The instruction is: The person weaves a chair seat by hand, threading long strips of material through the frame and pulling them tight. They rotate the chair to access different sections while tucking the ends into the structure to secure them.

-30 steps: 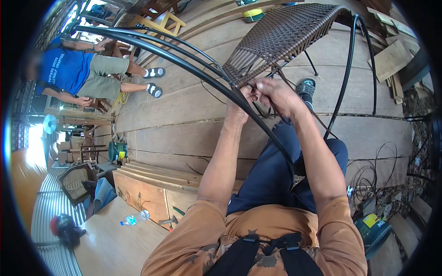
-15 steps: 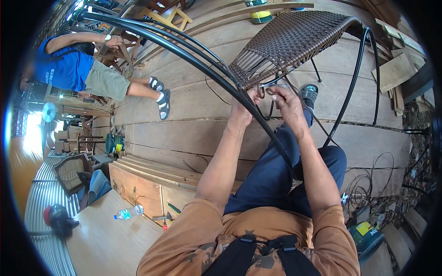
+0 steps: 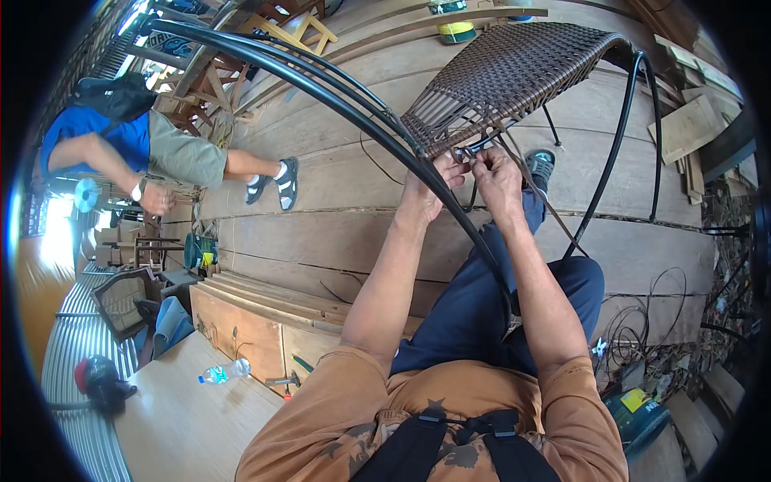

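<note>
A chair with a dark brown woven panel point(image 3: 522, 68) on a black metal frame point(image 3: 329, 108) stands in front of me. Loose strands show at the panel's near left corner. My left hand point(image 3: 436, 183) is just behind the frame tube, its fingers curled in a pinch on a brown weaving strand at the panel's lower edge. Close beside it, my right hand point(image 3: 499, 183) also has thumb and fingers closed on the strand; the fingertips partly hide it. A long flat tail of weaving strand point(image 3: 554, 210) hangs from the edge past my right wrist toward my knee.
A person in a blue shirt point(image 3: 132, 140) stands at the left on the plank floor point(image 3: 321, 185). A wooden table point(image 3: 185, 402) bears a water bottle point(image 3: 225, 371) and a hammer point(image 3: 283, 380). Coiled strands point(image 3: 630, 329) and wood scraps point(image 3: 691, 124) lie at the right.
The strand loop between my hands has been drawn in and no longer stands out. My right hand has moved slightly left and down. The other person has turned and lowered an arm.
</note>
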`<action>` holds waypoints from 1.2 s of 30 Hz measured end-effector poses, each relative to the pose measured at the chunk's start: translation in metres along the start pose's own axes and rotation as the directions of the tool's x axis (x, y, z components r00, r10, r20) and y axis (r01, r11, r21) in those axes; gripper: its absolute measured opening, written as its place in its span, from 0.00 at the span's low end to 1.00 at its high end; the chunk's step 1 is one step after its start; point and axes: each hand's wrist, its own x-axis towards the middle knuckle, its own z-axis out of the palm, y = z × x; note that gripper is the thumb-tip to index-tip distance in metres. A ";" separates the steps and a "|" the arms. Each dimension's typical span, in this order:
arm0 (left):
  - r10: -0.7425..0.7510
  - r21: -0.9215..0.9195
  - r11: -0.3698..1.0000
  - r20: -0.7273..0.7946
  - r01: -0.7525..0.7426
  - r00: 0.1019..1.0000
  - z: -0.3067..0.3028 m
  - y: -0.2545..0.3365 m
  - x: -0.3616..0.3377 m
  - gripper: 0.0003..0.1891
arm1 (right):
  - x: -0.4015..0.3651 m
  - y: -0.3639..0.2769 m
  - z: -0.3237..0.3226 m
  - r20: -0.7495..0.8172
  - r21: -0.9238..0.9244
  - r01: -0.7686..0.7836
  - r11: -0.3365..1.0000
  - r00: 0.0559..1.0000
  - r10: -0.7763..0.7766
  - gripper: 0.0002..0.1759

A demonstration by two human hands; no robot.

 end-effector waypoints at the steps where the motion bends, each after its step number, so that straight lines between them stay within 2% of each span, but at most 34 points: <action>1: 0.034 -0.017 0.999 -0.020 -0.035 0.999 0.000 -0.002 0.001 0.14 | 0.000 -0.001 0.000 -0.008 -0.004 0.012 1.000 1.000 -0.012 0.08; 4: 0.117 -0.059 0.991 -0.056 -0.120 0.992 -0.005 -0.015 0.007 0.14 | -0.001 -0.006 0.001 -0.032 -0.023 0.057 0.998 0.998 -0.058 0.08; 8: 0.165 -0.078 0.983 -0.036 -0.167 0.986 -0.010 -0.022 0.014 0.16 | 0.003 -0.011 -0.002 0.052 -0.040 0.004 0.999 0.999 -0.002 0.08; 11: 0.189 -0.076 0.979 -0.011 -0.189 0.982 -0.013 -0.024 0.014 0.15 | 0.016 -0.017 -0.010 0.182 -0.025 -0.105 0.994 0.977 0.108 0.07; 12: 0.198 -0.076 0.977 0.000 -0.197 0.980 -0.014 -0.025 0.015 0.15 | 0.020 -0.026 -0.016 0.260 -0.061 -0.213 0.975 0.940 0.221 0.07; 15: 0.192 -0.075 0.979 0.004 -0.191 0.981 -0.016 -0.025 0.015 0.13 | 0.027 -0.026 -0.013 0.258 -0.065 -0.267 0.961 0.926 0.275 0.07; 16: 0.186 -0.070 0.980 0.019 -0.185 0.982 -0.017 -0.026 0.015 0.13 | 0.030 -0.022 -0.011 0.283 -0.034 -0.267 0.963 0.922 0.265 0.07; 21: 0.129 0.040 0.991 0.015 -0.129 0.992 -0.028 -0.021 0.015 0.13 | 0.032 -0.030 -0.021 0.442 0.118 -0.482 0.868 0.808 0.389 0.06; 23: 0.119 0.001 0.993 0.003 -0.119 0.993 -0.025 -0.021 0.016 0.13 | 0.030 -0.023 -0.025 0.479 0.192 -0.562 0.804 0.769 0.423 0.06; 26: 0.129 -0.008 0.992 -0.032 -0.130 0.991 -0.016 -0.019 0.012 0.11 | 0.021 -0.021 -0.018 0.399 0.468 -0.495 0.732 0.858 0.325 0.07; 29: 0.175 0.000 0.985 -0.014 -0.175 0.984 -0.014 -0.021 0.015 0.10 | 0.010 -0.029 -0.015 0.383 0.543 -0.281 0.792 0.922 0.064 0.06; 33: 0.174 -0.003 0.985 0.034 -0.174 0.984 -0.022 -0.026 0.021 0.09 | 0.005 -0.016 -0.010 0.488 0.608 -0.370 0.703 0.872 0.037 0.06; 36: 0.194 -0.003 0.981 0.030 -0.194 0.980 -0.019 -0.025 0.019 0.08 | 0.001 -0.010 -0.012 0.496 0.613 -0.387 0.689 0.867 0.046 0.06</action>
